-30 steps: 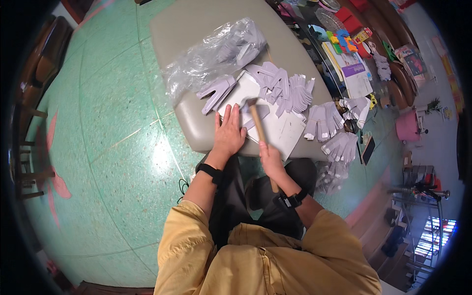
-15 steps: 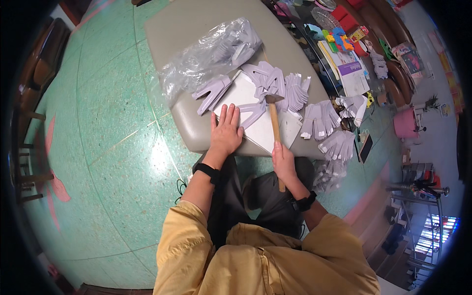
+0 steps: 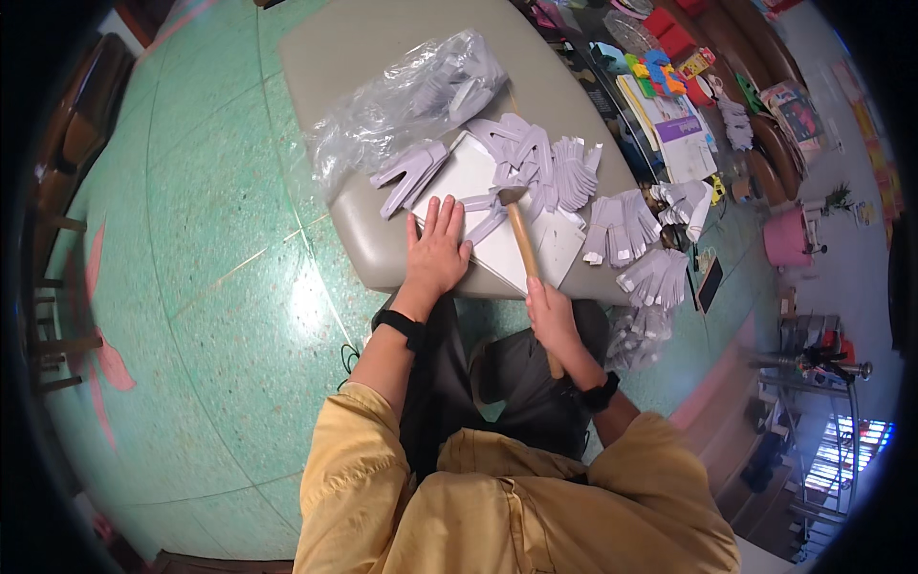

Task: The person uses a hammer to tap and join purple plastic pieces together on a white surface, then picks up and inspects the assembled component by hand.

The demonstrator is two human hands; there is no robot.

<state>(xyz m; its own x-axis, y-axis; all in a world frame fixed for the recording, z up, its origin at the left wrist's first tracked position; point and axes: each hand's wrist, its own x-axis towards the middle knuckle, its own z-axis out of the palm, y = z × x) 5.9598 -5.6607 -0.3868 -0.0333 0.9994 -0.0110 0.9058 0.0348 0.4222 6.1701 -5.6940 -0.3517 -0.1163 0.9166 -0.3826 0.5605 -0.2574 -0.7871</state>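
My right hand (image 3: 552,320) is wrapped round the wooden handle of a hammer (image 3: 522,238). The hammer's head rests on or just above a V-shaped pale lilac folded strip (image 3: 488,224); whether they touch I cannot tell. My left hand (image 3: 437,253) lies flat with fingers stretched out, at the left part of a white board (image 3: 507,258), close to the strip's open end. Beyond the fingertips sits a small stack of lilac folded strips (image 3: 413,176). A loose heap of the same strips (image 3: 524,148) covers the board's far corner, next to a fanned bundle (image 3: 574,175).
The board lies on a grey padded bench (image 3: 373,263). A clear plastic bag (image 3: 382,115) with more strips is at the far left. Further bundles (image 3: 622,228) stand at the right edge. Beyond is a cluttered dark table with papers (image 3: 684,143) and toy blocks (image 3: 660,75).
The hammer's head has swung left, from beside the heap to the V-shaped strip near my left hand. My left hand stays flat in the same place.
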